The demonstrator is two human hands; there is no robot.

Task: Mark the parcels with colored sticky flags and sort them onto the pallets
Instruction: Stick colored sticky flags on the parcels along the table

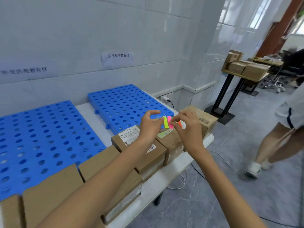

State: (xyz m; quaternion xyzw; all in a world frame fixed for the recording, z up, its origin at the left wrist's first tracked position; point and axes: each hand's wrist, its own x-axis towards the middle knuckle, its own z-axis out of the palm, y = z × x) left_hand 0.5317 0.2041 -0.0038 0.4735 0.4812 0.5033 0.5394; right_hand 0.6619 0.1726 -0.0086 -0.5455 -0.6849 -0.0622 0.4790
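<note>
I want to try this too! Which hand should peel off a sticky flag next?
Probably the right hand: its fingertips pinch at the pink flag, while the left hand grips the flag strip at its other end, holding it steady above the parcels.

Pallets [125, 104]: blue perforated plastic, slight sheen. Parcels [148, 157]: matt brown cardboard, paper labels [130, 134]. Sticky flags [167, 123]: smooth neon film. Wall tiles [82, 30]: glossy white.

Bright, even light; glare at the right, blurred, bowed edges.
</note>
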